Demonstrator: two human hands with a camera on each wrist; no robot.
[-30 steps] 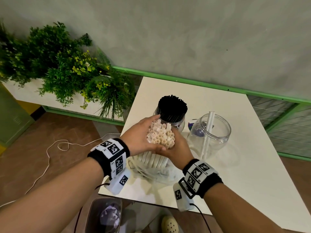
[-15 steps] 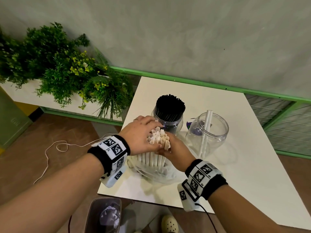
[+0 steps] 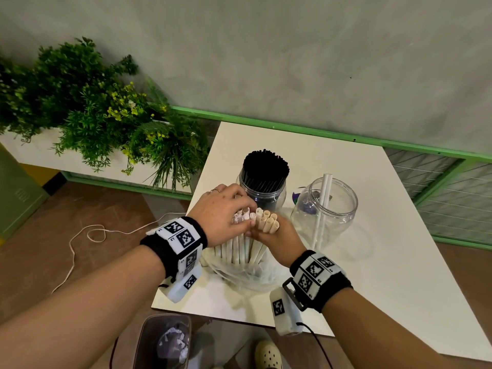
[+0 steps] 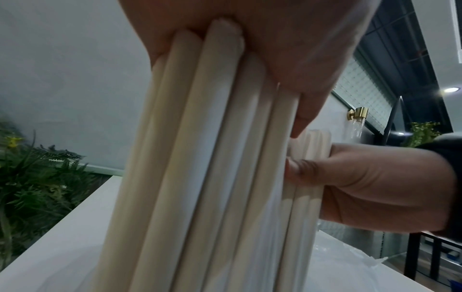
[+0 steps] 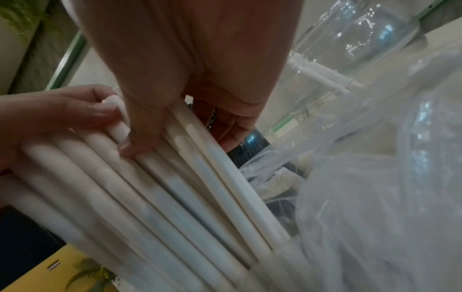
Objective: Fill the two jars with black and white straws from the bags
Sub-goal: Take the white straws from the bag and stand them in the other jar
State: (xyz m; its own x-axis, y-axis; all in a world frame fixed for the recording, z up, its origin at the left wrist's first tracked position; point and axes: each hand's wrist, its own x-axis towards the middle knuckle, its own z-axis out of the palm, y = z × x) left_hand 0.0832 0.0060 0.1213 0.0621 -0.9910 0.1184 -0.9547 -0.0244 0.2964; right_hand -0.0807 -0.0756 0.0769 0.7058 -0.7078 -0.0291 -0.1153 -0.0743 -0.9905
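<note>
A bundle of white straws (image 3: 239, 249) stands upright in a clear plastic bag (image 3: 247, 275) near the table's front edge. My left hand (image 3: 226, 209) grips the left part of the bundle near its tops. My right hand (image 3: 274, 233) pinches several straws (image 3: 267, 222) at the bundle's right side. Seen from the left wrist, the white straws (image 4: 200, 158) run down from my palm, with my right hand (image 4: 375, 187) beside them. Behind stands a jar packed with black straws (image 3: 263, 179). To its right, a clear jar (image 3: 343, 209) holds a white straw (image 3: 323, 203).
The white table (image 3: 372, 262) is set against a green-railed wall. A planter of green plants (image 3: 93, 115) stands to the left. A bin (image 3: 165, 342) sits on the floor below the front edge, and a white cord (image 3: 80, 243) lies at the left.
Both hands and the bundle have dropped lower. The straw tops, one tight cluster before, now split: my left hand covers most, my right hand holds a small group apart to the right.
</note>
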